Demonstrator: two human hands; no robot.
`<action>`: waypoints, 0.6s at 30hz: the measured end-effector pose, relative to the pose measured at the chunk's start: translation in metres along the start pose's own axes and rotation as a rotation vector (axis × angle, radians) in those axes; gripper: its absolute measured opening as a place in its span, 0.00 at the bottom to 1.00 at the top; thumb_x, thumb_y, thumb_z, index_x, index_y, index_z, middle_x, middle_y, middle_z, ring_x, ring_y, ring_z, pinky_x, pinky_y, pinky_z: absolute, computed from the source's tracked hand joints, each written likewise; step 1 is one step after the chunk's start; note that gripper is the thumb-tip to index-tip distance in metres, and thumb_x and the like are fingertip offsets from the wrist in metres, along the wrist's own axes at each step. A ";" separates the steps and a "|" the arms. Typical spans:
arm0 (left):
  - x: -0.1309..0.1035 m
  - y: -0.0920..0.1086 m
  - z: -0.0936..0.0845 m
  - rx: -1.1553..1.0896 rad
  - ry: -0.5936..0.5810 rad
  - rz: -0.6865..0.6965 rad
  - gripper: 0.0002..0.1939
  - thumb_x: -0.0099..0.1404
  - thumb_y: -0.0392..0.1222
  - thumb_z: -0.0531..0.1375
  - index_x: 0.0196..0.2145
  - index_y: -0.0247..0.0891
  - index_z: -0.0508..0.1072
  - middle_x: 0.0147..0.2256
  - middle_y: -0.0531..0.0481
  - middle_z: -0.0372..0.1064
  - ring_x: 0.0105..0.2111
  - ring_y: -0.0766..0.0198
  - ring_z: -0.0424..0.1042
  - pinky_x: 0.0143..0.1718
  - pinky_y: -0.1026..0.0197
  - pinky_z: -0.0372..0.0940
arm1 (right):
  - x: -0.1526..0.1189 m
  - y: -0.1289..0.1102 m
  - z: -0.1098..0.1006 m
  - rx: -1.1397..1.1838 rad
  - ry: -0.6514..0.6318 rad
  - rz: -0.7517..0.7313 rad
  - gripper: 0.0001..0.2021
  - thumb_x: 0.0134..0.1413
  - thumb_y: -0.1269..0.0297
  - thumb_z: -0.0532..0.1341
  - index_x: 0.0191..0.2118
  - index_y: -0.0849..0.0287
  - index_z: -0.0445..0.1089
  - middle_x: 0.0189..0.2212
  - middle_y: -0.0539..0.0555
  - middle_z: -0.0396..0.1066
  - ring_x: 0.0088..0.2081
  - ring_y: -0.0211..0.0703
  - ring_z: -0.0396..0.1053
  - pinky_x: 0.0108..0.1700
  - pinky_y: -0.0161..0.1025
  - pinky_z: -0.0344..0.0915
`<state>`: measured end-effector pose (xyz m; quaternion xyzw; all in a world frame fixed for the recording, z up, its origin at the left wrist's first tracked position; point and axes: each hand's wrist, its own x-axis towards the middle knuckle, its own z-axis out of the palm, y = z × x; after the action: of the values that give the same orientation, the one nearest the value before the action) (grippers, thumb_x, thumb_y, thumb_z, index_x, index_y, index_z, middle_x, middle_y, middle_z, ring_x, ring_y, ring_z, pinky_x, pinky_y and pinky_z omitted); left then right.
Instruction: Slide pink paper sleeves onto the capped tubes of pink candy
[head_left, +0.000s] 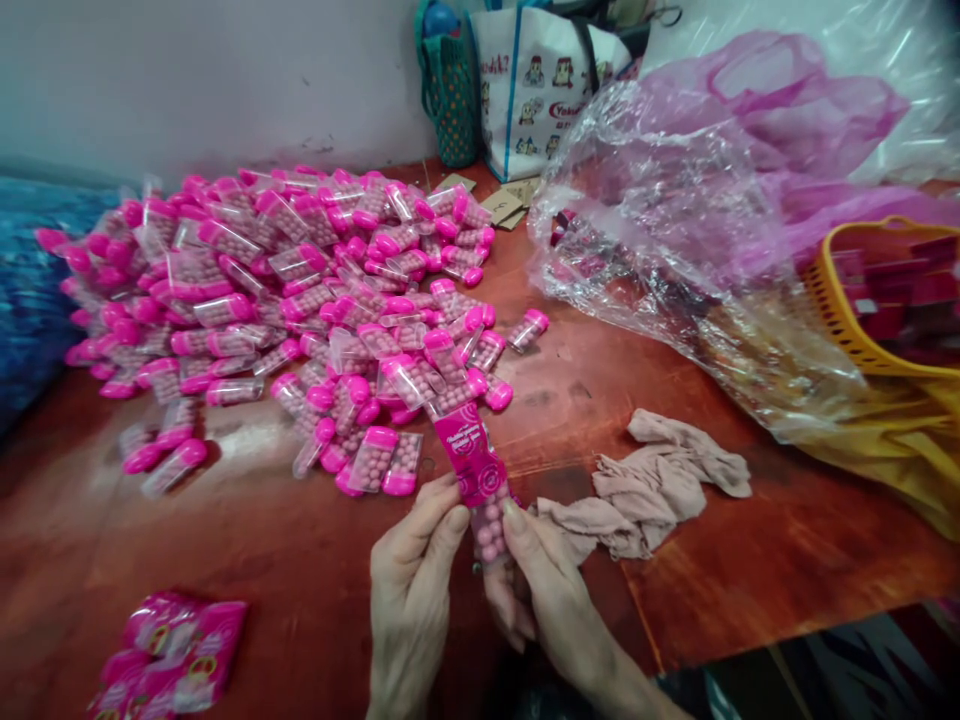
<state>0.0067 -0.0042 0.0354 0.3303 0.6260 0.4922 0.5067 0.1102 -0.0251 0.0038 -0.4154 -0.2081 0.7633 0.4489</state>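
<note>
A clear plastic container of pink gumballs [490, 528] is between my hands, held upright above the table's front. A printed magenta sleeve [471, 452] covers or overlaps its far end; how far the container sits inside it I cannot tell. My right hand [551, 585] grips the container, thumb on top and fingers beneath. Thumb and forefinger of my left hand [416, 580] pinch the sleeve's lower left edge. Just beyond lies a big heap of similar pink-capped containers [292, 270]. Sleeved packs [176, 650] lie together at the lower left.
A crumpled beige cloth [660, 480] lies right of my hands. Farther right are a clear plastic bag [645, 200] and a yellow basket [840, 290] holding dark pink pieces. Bags [525, 95] stand by the wall; a blue bundle [37, 270] is at the left.
</note>
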 end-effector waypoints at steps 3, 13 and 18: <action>0.004 0.007 -0.003 0.055 -0.017 0.043 0.08 0.50 0.33 0.66 0.30 0.43 0.80 0.34 0.51 0.78 0.40 0.55 0.73 0.45 0.59 0.65 | -0.001 0.002 0.001 0.011 -0.017 0.026 0.20 0.61 0.48 0.46 0.33 0.61 0.61 0.09 0.39 0.54 0.08 0.27 0.44 0.10 0.24 0.43; 0.018 0.003 0.011 -0.331 -0.157 -0.281 0.11 0.55 0.45 0.63 0.32 0.34 0.78 0.30 0.45 0.77 0.29 0.58 0.74 0.30 0.60 0.68 | -0.001 -0.006 0.013 -0.402 0.102 -0.040 0.25 0.59 0.43 0.43 0.24 0.58 0.59 0.12 0.44 0.54 0.14 0.31 0.51 0.17 0.29 0.51; 0.016 0.001 0.015 -0.402 -0.251 -0.332 0.18 0.59 0.50 0.59 0.40 0.33 0.76 0.34 0.41 0.76 0.24 0.62 0.72 0.23 0.63 0.65 | 0.002 -0.006 0.014 -0.424 0.088 -0.091 0.25 0.59 0.43 0.42 0.27 0.58 0.62 0.12 0.43 0.53 0.12 0.33 0.52 0.15 0.31 0.51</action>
<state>0.0169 0.0155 0.0314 0.1745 0.4937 0.4722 0.7091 0.1015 -0.0201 0.0149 -0.5238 -0.3626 0.6625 0.3940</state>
